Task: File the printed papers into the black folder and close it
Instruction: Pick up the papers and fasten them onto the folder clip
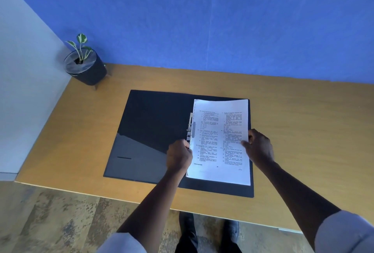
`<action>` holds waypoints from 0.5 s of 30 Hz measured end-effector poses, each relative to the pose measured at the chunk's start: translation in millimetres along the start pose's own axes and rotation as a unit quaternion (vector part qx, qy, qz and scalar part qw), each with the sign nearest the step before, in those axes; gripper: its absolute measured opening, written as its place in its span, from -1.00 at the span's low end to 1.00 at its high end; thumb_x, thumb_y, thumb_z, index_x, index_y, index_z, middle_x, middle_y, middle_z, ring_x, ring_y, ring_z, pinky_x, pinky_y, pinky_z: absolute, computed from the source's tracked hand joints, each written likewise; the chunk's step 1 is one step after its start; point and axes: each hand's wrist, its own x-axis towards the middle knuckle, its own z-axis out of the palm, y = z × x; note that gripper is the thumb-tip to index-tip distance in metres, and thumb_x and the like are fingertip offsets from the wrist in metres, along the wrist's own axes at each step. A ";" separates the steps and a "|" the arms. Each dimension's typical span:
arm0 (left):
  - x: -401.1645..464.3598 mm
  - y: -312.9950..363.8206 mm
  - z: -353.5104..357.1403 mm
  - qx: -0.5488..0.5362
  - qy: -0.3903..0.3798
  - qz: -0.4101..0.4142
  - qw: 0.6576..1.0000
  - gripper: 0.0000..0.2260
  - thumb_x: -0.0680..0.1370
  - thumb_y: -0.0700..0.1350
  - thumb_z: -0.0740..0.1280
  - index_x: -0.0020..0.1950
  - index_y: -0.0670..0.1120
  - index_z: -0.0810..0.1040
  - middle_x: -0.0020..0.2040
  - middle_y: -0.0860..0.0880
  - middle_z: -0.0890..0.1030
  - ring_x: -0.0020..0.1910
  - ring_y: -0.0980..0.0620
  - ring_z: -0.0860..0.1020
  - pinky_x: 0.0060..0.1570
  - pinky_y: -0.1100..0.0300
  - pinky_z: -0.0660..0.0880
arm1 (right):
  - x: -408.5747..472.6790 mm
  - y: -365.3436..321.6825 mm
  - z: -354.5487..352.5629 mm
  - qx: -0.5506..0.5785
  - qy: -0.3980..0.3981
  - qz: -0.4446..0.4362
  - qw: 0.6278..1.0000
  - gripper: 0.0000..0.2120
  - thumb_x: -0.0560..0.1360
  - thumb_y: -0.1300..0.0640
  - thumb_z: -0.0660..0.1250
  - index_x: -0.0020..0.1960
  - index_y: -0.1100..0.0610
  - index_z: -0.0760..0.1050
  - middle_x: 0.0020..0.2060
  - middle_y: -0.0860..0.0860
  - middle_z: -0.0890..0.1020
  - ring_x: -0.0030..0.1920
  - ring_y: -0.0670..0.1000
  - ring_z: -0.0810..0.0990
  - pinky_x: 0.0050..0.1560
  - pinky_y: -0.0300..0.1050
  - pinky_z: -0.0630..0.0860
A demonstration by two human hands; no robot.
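Gripping the printed papers (220, 143) from both sides: left hand (179, 156) curled round the stack's left edge beside the metal clip (189, 126), right hand (260, 147) pinching the right edge, thumb on top of the page. Papers sit over the right half of the black folder (153, 129), far end slightly curled up. Folder lies open flat on the wooden table (303, 123), left inner pocket bare. Potted plant (85, 64) at the table's far left corner, blue wall (202, 20) behind.

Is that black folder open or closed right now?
Open. The black folder lies spread flat on the desk, both covers showing, papers over its right half.
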 end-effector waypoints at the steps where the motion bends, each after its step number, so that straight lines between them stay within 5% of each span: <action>1: -0.2 -0.1 0.4 0.001 0.000 -0.002 1.000 -0.83 0.51 -0.17 0.25 -0.03 -0.07 0.64 -0.12 -0.02 0.68 -0.17 -0.08 0.64 -0.27 0.14 0.58 | 0.2 0.6 1.9 -0.027 0.004 -0.005 1.000 -0.76 0.47 0.09 0.46 0.09 0.05 0.49 -0.03 -0.01 0.67 -0.16 0.07 0.64 -0.22 0.03 0.65; 15: -12.5 4.2 0.6 0.033 0.032 0.009 0.999 -0.85 0.52 -0.14 0.26 0.01 -0.05 0.60 -0.12 -0.02 0.66 -0.26 -0.11 0.64 -0.32 0.01 0.64 | -0.2 6.5 6.1 -0.016 0.009 -0.008 1.000 -0.67 0.45 0.13 0.49 0.13 0.11 0.44 -0.05 0.06 0.63 -0.13 0.11 0.61 -0.19 0.05 0.62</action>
